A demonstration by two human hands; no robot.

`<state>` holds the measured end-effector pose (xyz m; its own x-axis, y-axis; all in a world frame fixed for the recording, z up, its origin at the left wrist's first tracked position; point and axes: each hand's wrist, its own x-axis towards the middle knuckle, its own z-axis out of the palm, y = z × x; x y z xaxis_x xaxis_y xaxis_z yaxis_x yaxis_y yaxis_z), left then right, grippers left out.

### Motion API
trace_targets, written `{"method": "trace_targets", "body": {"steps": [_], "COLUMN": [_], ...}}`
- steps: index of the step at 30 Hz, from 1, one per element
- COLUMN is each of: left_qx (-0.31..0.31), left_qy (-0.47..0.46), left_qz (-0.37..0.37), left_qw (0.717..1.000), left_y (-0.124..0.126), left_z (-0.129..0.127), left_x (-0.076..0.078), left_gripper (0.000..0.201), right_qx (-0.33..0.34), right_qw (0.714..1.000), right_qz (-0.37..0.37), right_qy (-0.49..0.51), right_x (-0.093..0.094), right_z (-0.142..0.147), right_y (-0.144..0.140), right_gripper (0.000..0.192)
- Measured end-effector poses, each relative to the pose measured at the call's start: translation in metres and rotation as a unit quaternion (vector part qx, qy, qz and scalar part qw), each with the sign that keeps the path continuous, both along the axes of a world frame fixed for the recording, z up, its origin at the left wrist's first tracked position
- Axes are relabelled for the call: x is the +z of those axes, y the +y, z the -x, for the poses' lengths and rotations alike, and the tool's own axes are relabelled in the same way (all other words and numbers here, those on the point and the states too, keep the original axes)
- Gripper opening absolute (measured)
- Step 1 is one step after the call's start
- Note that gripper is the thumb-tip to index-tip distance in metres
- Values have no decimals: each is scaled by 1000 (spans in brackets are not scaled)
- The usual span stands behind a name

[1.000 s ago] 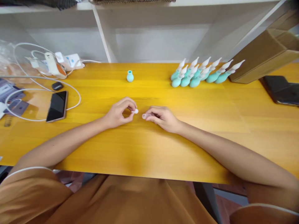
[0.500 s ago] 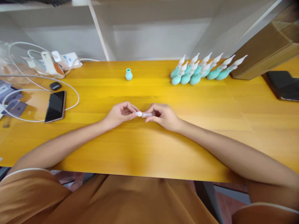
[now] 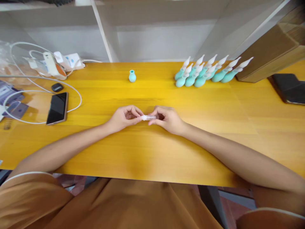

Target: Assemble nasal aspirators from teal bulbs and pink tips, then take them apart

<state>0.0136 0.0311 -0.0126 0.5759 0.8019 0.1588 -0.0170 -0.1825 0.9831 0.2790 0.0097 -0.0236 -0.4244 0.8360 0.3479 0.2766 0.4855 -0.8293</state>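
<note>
A yellow wooden table (image 3: 147,152) is seen, on which a teal bulb (image 3: 132,76), assembled teal aspirators (image 3: 205,74), a phone (image 3: 57,108) and cables (image 3: 35,92) are laid.

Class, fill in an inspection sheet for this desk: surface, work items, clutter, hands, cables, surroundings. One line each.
Surface: yellow wooden desk.
Work items: small clear tube held between both hands; lone teal bulb; cluster of teal bulbs with white tips.
Clutter: phone, black earbud case, dark device.
Hands: left hand and right hand each pinch one end of the tube.
Cables: white cables looped by the phone; charger.
Surroundings: white shelving behind, cardboard box at right.
</note>
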Motion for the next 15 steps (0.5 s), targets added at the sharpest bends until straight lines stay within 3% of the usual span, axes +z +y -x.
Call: {"method": "trace_targets", "body": {"steps": [15], "left_qx": [41], "left_qy": [65], "left_qz": [0], "left_qw": [997], "left_y": [-4], "left_z": [1], "left_x": [-1], "left_gripper": [36], "right_qx": [12], "right_qw": [997], "right_qz": [-66], "right_qy": [-30], "right_x": [-3], "right_z": [-2], "right_y": [-1], "right_gripper": [47]}}
